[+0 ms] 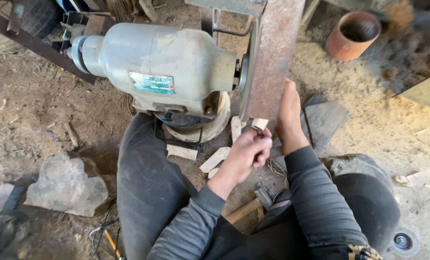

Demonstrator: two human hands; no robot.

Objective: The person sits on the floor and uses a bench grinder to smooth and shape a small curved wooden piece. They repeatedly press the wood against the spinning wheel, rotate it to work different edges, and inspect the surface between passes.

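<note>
One small pale wood piece (259, 124) is pinched in the closed grip of the left hand (246, 151), just under the rusty sanding belt (271, 58). The right hand (289, 113) is pressed flat against the belt's edge, its grip holding nothing. A grey motor (157, 67) is seen to the left, a hammer (253, 204) below.
</note>
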